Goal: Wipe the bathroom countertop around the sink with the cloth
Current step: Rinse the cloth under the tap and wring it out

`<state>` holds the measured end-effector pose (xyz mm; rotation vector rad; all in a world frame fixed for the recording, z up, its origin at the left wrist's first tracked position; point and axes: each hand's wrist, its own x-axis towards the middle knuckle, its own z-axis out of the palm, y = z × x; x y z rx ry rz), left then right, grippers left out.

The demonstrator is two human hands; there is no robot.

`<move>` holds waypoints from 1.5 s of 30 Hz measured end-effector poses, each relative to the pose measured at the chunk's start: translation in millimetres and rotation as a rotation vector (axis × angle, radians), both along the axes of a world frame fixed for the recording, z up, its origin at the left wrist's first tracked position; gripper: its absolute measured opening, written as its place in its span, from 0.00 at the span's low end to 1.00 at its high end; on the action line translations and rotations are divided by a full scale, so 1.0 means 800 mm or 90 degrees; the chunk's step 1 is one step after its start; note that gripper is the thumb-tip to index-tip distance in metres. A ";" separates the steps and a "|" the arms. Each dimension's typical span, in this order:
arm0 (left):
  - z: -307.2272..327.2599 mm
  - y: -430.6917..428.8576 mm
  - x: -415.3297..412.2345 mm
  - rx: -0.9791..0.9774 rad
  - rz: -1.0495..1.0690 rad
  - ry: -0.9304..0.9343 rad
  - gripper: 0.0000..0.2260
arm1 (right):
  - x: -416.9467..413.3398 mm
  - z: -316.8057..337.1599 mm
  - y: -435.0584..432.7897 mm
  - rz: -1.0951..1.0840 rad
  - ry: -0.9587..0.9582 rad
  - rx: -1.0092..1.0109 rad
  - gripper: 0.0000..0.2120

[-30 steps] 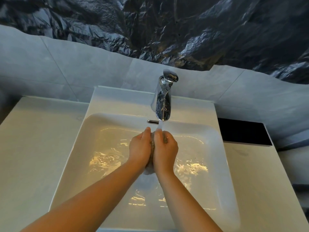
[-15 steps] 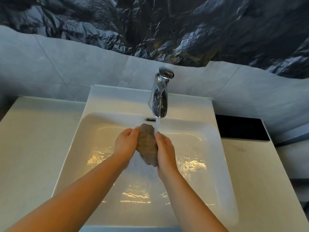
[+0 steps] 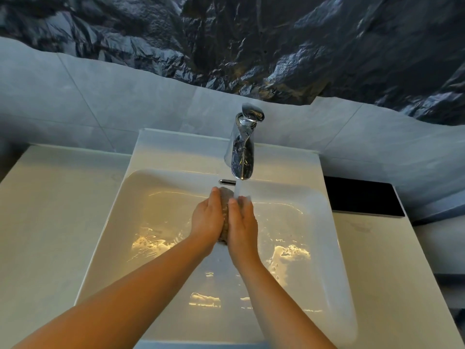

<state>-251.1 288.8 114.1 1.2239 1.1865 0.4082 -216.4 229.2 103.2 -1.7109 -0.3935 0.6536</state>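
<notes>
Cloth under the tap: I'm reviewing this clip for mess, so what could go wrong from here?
1. The stream from the tap hits the right hand, so it may splash past the sink onto the countertop or the black panel.
2. The cloth, pressed between the right hand and the left hand, is likely soaked; unwrung, it could leave the countertop streaky.
</notes>
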 end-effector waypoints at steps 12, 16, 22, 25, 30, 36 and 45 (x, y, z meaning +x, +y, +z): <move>-0.022 0.028 -0.036 0.193 -0.107 0.189 0.16 | 0.057 0.025 -0.018 0.167 -0.187 -0.243 0.12; -0.014 0.041 -0.060 0.193 -0.080 0.169 0.13 | 0.088 0.097 -0.020 0.038 -0.321 -0.104 0.17; 0.004 0.034 -0.080 0.088 -0.026 0.109 0.09 | 0.083 0.155 0.025 0.194 -0.562 -0.112 0.28; 0.021 0.029 -0.094 0.094 -0.041 0.066 0.09 | 0.075 0.145 0.029 0.146 -0.626 -0.159 0.28; 0.049 0.027 -0.108 0.095 -0.046 0.005 0.08 | 0.053 0.124 0.007 0.168 -0.640 -0.215 0.28; 0.077 0.027 -0.127 -0.003 -0.085 -0.101 0.09 | 0.023 0.146 -0.030 0.080 -0.553 -0.062 0.19; 0.095 0.016 -0.153 -0.037 -0.191 -0.171 0.09 | -0.004 0.095 -0.082 0.279 -0.122 -0.071 0.16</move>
